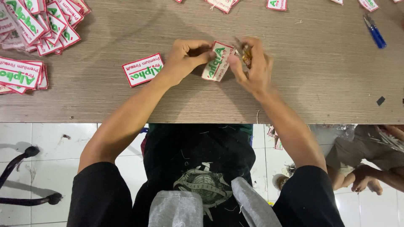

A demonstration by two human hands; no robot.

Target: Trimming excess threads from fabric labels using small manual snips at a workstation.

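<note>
Best done with the patch [217, 61] pinched taut, blade tips close along the red border.

Stacked patches [40, 25] at the table's [320, 84] far-left corner, too many to count; one loose patch [143, 69] mid-left. Left hand [185, 59] pinching the held patch near mid-table; right hand [252, 65] closed around one small snipper [244, 54]. One blue snipper [374, 32] far right.

You are looking down on a desk [105, 105] with a grey-brown wood-grain top, evenly lit with only soft shadows on it. Below its front edge you see a floor of white tiles [50, 143], scuffed and marked in places. At the far left, a dark curved bar [17, 176] stands over the tiles and casts a faint shadow.
</note>
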